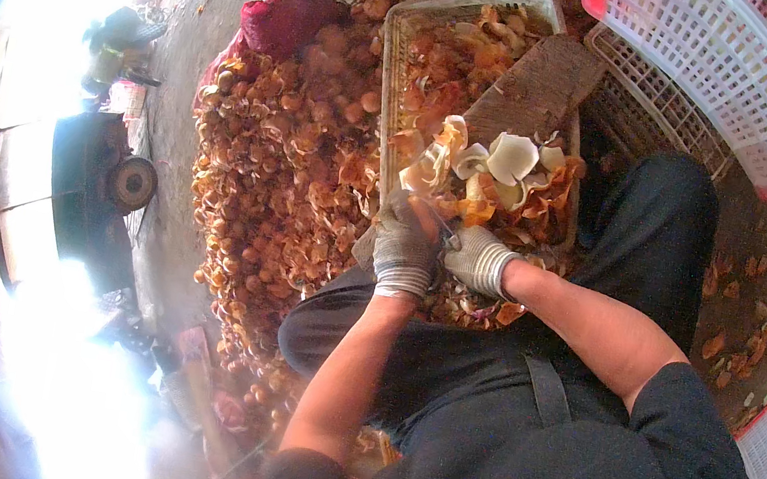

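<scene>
In knitted gloves with striped cuffs, my left hand [400,242] is closed around an orange-tan mushroom piece [422,214], and my right hand [480,259] is closed beside it on a small dark object, possibly a blade, too hidden to make out. Both hands are at the near end of a pale plastic crate [389,72] holding orange and white mushroom pieces [512,160]. A wooden board [536,84] lies in the crate, partly covered by them. Loose trimmings lie below my hands, between my legs.
A large heap of brown mushrooms [281,195] fills the left beside a red sack [282,21]. My bent knee [655,211] is at the right, near stacked red-and-white crates [705,79] and scattered trimmings [748,324]. A wheeled vehicle [84,185] and a person [116,41] are at far left.
</scene>
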`<action>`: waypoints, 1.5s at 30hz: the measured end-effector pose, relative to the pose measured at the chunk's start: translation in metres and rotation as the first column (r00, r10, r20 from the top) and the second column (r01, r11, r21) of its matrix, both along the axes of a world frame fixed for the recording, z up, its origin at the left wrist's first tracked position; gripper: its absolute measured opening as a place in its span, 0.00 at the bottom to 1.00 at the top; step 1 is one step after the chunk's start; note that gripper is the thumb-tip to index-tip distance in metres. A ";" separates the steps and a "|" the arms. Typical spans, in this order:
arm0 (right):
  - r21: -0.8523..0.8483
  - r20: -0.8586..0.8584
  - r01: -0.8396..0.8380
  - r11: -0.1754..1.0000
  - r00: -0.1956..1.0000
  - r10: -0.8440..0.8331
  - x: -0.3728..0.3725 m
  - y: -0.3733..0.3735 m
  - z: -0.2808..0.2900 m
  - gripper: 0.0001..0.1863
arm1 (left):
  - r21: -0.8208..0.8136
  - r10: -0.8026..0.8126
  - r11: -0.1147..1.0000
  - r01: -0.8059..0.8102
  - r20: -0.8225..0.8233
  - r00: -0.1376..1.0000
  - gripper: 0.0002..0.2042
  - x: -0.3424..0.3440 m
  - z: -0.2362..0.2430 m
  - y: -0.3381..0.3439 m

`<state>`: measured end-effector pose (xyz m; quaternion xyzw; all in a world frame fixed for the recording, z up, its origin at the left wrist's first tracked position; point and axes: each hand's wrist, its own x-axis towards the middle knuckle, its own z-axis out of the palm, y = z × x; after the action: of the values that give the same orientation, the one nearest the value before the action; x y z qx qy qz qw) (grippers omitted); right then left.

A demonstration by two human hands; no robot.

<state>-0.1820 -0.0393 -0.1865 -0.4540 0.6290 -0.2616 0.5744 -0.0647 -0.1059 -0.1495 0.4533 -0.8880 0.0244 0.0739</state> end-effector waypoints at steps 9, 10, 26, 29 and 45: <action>0.034 -0.125 -0.217 0.976 0.968 0.219 -0.002 -0.011 0.021 0.13 | 0.255 0.268 0.911 -0.325 0.233 0.935 0.25 -0.005 0.001 -0.005; 0.035 -0.075 -0.150 0.988 0.985 0.152 -0.003 -0.012 0.021 0.13 | 0.226 0.275 0.914 -0.337 0.267 0.924 0.24 -0.009 0.002 -0.005; 0.201 -0.240 -0.168 0.965 0.947 0.215 0.022 -0.018 -0.008 0.16 | 0.121 0.228 0.961 -0.249 0.163 0.960 0.25 0.005 -0.033 -0.008; 0.169 -0.235 -0.173 0.970 0.949 0.210 0.010 -0.017 0.013 0.16 | 0.290 0.190 0.907 -0.304 0.362 0.913 0.29 -0.023 0.022 -0.008; 0.173 -0.277 -0.052 0.984 0.956 0.100 0.009 -0.019 0.003 0.13 | 0.785 -0.485 0.605 0.135 0.229 0.844 0.16 -0.021 0.058 -0.095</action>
<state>-0.1733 -0.0586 -0.1839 -0.4622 0.7064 -0.1188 0.5228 -0.0859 -0.2011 -0.0911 0.2607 -0.8789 -0.2558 -0.3069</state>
